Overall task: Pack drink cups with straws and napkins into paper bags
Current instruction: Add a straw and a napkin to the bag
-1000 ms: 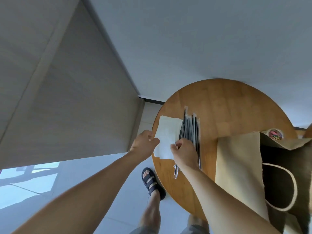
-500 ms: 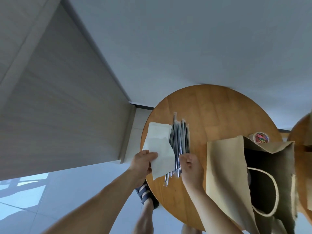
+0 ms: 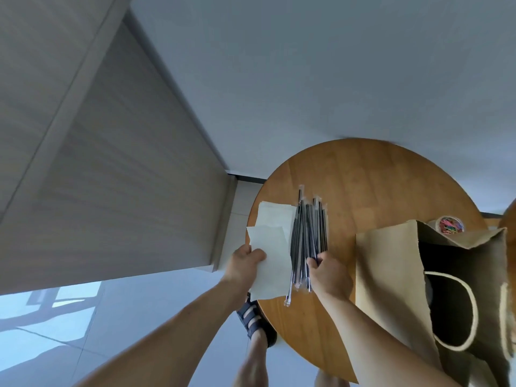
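- A foot in a dark strapped sandal (image 3: 255,324) is standing on the pale floor just below the left wrist, partly tucked under the table's near rim.
- The left hand (image 3: 245,265) is pinching a white napkin (image 3: 272,263) by its left edge, with the thumb lying on top and the fingers curling beneath. The sheet's near corner is reaching out past the table's rim.
- The right hand (image 3: 331,275) is curling its fingers round the near ends of the wrapped straws (image 3: 308,233). How many of them it is gripping cannot be told.
- The straws are lying in a loose bundle between the two hands, running away from the person and touching the held napkin's right edge.
- A napkin stack (image 3: 275,215) is resting just beyond the left hand, partly under the held sheet and beside the straws.
- A brown paper bag (image 3: 391,275) is standing open just right of the right forearm, its rope handle (image 3: 473,311) drooping across the mouth. Its inside is too dark to read.
- A small tub of coloured paper clips (image 3: 450,225) is sitting beyond the bag's far rim, well right of the right hand.
- The round wooden table (image 3: 377,180) is carrying all of this, meeting a grey wall (image 3: 307,79) beyond both hands.
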`<move>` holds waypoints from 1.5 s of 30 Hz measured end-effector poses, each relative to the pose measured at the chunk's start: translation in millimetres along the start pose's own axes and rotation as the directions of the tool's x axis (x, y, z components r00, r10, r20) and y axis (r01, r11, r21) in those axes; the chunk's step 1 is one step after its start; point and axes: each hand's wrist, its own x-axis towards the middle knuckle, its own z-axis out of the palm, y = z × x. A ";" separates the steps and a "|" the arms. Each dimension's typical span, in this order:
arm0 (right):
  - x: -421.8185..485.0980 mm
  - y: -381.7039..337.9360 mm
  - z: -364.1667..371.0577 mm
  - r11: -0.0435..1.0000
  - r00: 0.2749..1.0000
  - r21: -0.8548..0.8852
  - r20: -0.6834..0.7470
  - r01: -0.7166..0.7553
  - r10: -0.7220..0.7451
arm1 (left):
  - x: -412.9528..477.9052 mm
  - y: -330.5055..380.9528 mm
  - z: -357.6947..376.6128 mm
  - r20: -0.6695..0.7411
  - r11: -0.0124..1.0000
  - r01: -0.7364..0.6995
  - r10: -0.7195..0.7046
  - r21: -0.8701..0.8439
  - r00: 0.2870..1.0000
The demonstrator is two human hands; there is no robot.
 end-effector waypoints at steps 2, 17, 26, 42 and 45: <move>-1.8 0.7 -8.8 0.999 1.000 0.014 0.005 -0.030 0.030 | -4.3 6.0 1.1 0.000 1.000 -0.013 0.013 0.013 1.000; -22.3 -4.2 -62.3 0.903 0.998 0.424 0.053 -0.062 0.043 | -48.6 47.2 18.9 -0.002 0.993 -0.073 0.074 0.089 0.997; -68.5 -17.4 -102.9 0.767 0.981 0.616 -0.050 0.177 -0.186 | -64.1 56.8 28.2 -0.024 0.972 -0.135 0.142 0.192 0.990; -143.8 -17.7 -244.8 0.783 0.897 0.474 -0.035 0.403 -0.441 | -162.5 124.7 66.5 0.347 0.854 -0.518 0.503 -0.058 0.791; -146.1 -13.2 -267.2 0.791 0.900 0.443 -0.102 0.422 -0.424 | -169.3 132.4 69.9 0.313 0.826 -0.556 0.553 -0.091 0.772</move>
